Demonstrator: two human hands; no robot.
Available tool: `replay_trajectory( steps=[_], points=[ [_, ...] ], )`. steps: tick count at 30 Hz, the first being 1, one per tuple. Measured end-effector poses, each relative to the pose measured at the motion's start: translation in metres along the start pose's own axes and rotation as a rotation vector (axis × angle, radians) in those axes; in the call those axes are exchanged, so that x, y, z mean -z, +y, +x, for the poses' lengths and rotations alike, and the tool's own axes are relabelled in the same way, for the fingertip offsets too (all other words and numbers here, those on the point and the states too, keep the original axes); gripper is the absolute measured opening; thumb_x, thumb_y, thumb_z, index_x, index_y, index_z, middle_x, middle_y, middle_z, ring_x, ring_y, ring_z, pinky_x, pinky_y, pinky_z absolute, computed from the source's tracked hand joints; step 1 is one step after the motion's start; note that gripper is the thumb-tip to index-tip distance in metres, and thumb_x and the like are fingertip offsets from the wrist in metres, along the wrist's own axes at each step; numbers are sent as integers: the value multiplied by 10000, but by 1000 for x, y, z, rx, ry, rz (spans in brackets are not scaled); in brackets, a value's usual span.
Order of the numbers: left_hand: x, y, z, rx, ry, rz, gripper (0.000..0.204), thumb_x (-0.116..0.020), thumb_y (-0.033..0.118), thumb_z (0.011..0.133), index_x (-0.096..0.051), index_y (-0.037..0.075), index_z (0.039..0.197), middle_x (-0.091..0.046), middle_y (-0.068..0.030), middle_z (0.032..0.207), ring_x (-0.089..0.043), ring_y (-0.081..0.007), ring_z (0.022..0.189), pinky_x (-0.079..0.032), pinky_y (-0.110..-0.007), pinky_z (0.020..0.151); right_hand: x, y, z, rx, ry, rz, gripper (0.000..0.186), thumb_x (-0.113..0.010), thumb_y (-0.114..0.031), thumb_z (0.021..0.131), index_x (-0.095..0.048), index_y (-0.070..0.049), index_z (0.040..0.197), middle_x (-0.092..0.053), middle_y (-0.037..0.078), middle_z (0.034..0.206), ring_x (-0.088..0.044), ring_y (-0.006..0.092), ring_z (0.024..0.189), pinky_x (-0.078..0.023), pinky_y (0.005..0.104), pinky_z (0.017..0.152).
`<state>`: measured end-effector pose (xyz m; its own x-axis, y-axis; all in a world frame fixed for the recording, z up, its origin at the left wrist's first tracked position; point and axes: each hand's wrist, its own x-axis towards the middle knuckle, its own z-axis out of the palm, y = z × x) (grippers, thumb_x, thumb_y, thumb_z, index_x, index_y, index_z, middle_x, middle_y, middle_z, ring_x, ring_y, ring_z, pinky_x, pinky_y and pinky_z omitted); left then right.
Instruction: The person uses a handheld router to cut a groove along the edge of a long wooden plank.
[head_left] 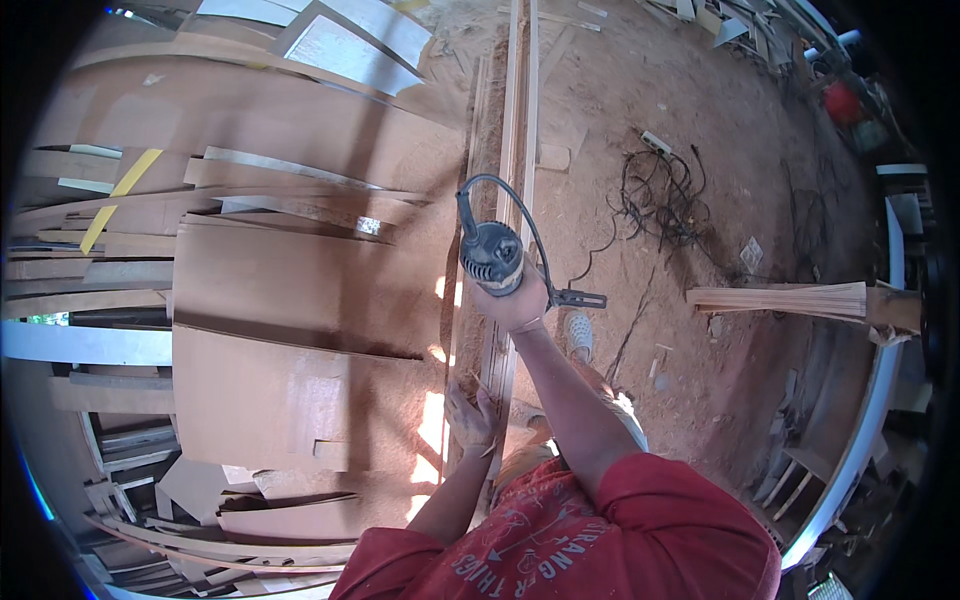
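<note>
My right hand [515,305] grips a dark handheld power tool [492,258], seemingly a trim router, with a black cord looping up from its top and a black bracket [578,298] at its right side. It sits on a long narrow run of wooden strips [518,120] coated in sawdust, stretching away from my body. My left hand [472,425] lies lower on the near part of the strips, fingers extended along their left edge, with a thin wood sliver beside it. The tool's bit is hidden.
Broad sheets and offcuts [265,270] cover the left side. A tangled cable with a power strip [655,142] lies on the dusty floor at right, near a bundle of thin slats [775,300]. A red object [842,100] stands at far right. My sandalled foot [578,335] shows below the tool.
</note>
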<state>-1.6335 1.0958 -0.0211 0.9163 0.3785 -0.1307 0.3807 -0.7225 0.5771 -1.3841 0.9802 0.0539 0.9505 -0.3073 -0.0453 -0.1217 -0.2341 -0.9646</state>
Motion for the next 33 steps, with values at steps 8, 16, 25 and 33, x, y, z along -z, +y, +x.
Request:
replay_trajectory(
  steps=[8, 16, 25, 33],
  points=[
    [9, 17, 2, 68, -90, -33, 779, -548, 429, 1108, -390, -115, 1642, -488, -397, 1595, -456, -568, 1497, -344, -625, 1272, -6, 21, 61, 372, 123, 93, 609, -1007, -346, 706, -778, -79, 1204, -843, 128, 1027, -844, 292, 946, -669, 394, 859],
    [13, 25, 5, 69, -112, -62, 770, -562, 409, 1106, -378, -130, 1624, -463, -400, 1597, -446, -578, 1490, -342, -636, 1272, -2, 4, 141, 233, 67, 19, 713, -1005, -454, 708, -788, -67, 1266, -845, 190, 1145, -831, 336, 1106, -660, 438, 967],
    [8, 18, 3, 61, -69, -46, 753, -577, 405, 1096, -411, -134, 1595, -493, -400, 1575, -464, -576, 1480, -363, -640, 1259, -3, 6, 53, -73, 8, -74, 773, -956, -533, 759, -741, -55, 1326, -843, 184, 1145, -826, 341, 1122, -644, 470, 983],
    [7, 17, 2, 36, -81, -39, 780, -535, 451, 1115, -399, -129, 1618, -493, -401, 1580, -467, -574, 1479, -350, -636, 1268, 0, 34, 3, 98, 25, 7, 605, -1011, -386, 697, -771, -72, 1154, -841, 135, 1067, -837, 317, 997, -657, 429, 887]
  ],
)
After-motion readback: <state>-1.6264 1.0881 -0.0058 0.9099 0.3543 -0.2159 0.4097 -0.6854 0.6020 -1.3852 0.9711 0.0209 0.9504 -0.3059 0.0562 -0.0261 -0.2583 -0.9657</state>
